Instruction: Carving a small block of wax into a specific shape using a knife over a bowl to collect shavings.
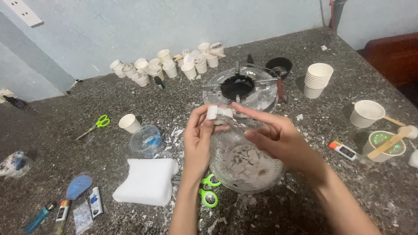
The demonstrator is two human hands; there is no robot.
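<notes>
A single head-worn camera looks steeply down and forward over the speckled stone table (109,152), toward its far edge at the pale blue wall (174,26). It sits close above the near edge, forearms entering from below; the table's right edge shows.

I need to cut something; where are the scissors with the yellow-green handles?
In the head view, the scissors lie on the left of the stone counter, just left of a lone white paper cup.
</notes>
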